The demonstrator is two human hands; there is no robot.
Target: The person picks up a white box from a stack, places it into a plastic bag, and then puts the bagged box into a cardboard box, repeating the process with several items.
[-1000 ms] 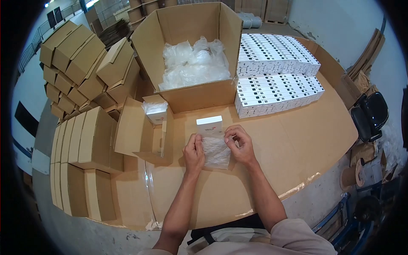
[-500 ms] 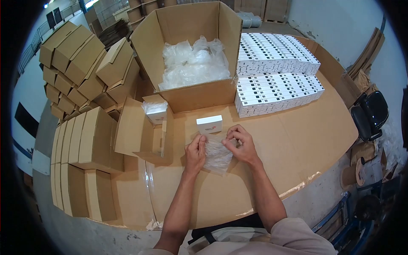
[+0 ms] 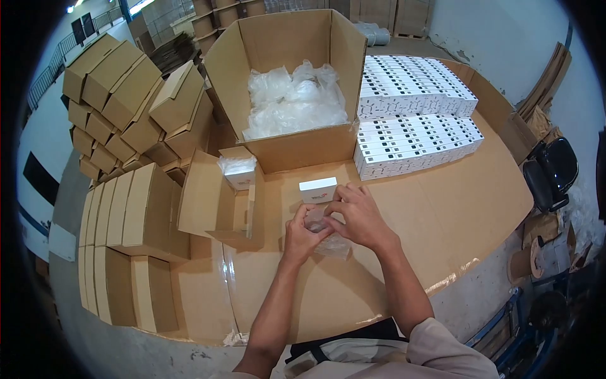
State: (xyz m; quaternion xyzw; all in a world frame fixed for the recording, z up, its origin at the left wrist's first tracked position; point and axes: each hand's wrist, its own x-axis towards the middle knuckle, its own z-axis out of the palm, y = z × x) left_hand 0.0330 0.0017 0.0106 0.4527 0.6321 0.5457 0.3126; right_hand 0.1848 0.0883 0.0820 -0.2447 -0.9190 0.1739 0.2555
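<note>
Tabletop [image 3: 442, 215]; left hand [image 3: 303, 235], right hand [image 3: 358, 216] curled; pinching clear bag [image 3: 334, 248]

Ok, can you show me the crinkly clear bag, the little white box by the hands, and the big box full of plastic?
Clear bag [image 3: 334, 247]: head view, loose lower end.
Little white box [image 3: 315, 193]: head view, printed front side.
Big box [image 3: 309, 151]: head view, outside front wall.

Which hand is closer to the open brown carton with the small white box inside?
Left. The left hand is right of the open carton, across a gap; the right hand is farther right.
</note>
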